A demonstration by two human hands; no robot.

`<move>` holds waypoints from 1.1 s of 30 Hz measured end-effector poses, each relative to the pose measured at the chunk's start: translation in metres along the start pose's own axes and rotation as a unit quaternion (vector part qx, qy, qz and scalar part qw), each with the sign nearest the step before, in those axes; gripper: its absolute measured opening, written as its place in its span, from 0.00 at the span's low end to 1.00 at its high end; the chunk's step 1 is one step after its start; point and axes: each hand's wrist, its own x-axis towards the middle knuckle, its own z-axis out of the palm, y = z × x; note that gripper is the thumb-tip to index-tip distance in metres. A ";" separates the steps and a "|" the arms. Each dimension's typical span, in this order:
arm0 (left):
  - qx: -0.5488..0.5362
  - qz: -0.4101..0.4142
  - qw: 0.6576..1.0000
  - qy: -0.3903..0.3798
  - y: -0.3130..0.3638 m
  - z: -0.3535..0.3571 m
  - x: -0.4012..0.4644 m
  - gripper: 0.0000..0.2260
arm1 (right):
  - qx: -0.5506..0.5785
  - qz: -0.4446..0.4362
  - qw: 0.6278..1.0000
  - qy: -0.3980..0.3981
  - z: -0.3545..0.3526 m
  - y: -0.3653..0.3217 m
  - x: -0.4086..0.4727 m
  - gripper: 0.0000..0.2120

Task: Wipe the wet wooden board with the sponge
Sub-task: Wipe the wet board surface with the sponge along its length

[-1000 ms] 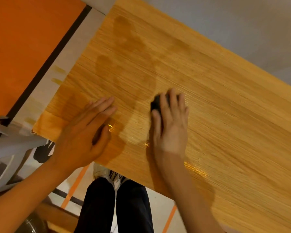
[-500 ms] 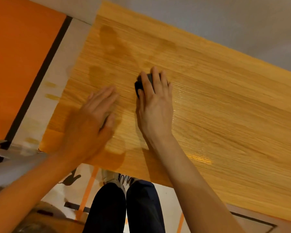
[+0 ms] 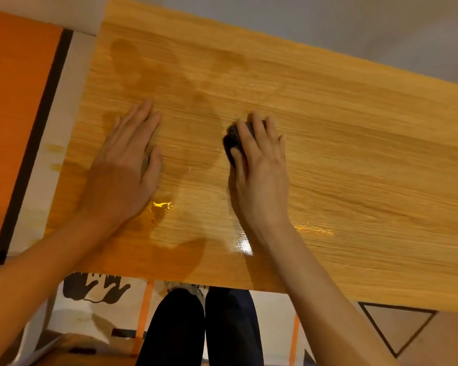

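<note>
Hands on wet wooden board — left hand spread flat, right hand seemingly gripping dark sponge.

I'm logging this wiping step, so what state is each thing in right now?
Light wooden board: lying flat, wet patches and glossy puddles.
Dark sponge: pressed on the board under the right hand.
Right hand: holds the sponge.
Left hand: flat on the board, fingers straight.

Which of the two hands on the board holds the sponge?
The right hand: it presses the dark sponge under its fingers. The left hand lies flat on the wooden board, holding nothing.
</note>
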 end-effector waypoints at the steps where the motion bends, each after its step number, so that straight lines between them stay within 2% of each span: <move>1: 0.000 -0.004 1.000 -0.003 0.000 0.000 0.000 0.23 | 0.005 0.013 1.000 0.008 0.001 0.001 -0.001 0.20; 4: -0.010 -0.019 0.999 -0.024 0.002 -0.002 0.001 0.24 | 0.021 0.009 1.000 -0.003 -0.001 -0.004 -0.060 0.20; 7: -0.017 -0.034 0.998 -0.041 0.002 -0.005 0.002 0.24 | -0.011 -0.033 0.998 -0.058 -0.013 -0.001 -0.134 0.21; 9: -0.013 -0.036 0.998 -0.045 0.004 -0.005 0.003 0.24 | -0.035 -0.070 0.993 -0.094 -0.022 0.014 -0.137 0.21; 11: -0.011 -0.041 0.998 -0.050 0.005 -0.005 0.004 0.24 | -0.015 -0.056 0.995 -0.080 -0.025 0.025 -0.106 0.21; 16: -0.008 -0.039 0.998 -0.053 0.005 -0.005 0.005 0.24 | 0.009 0.062 0.998 0.023 -0.019 0.035 -0.007 0.20; 20: -0.006 -0.040 0.998 -0.052 0.005 -0.006 0.004 0.24 | 0.028 0.077 0.997 0.017 -0.019 0.023 -0.084 0.21; 22: -0.007 -0.037 0.998 -0.051 0.005 -0.006 0.005 0.24 | 0.009 0.062 0.998 -0.002 -0.023 0.016 -0.136 0.22; 24: -0.008 -0.036 0.998 -0.048 0.005 -0.007 0.006 0.24 | -0.009 0.036 0.999 -0.019 -0.026 0.019 -0.149 0.23; 27: -0.007 -0.032 0.998 -0.055 0.006 -0.007 0.006 0.24 | 0.009 0.034 0.999 -0.016 -0.029 0.026 -0.104 0.21; 33: -0.008 -0.038 0.997 -0.060 0.006 -0.007 0.006 0.25 | 0.001 0.074 0.996 0.040 -0.015 0.048 0.053 0.20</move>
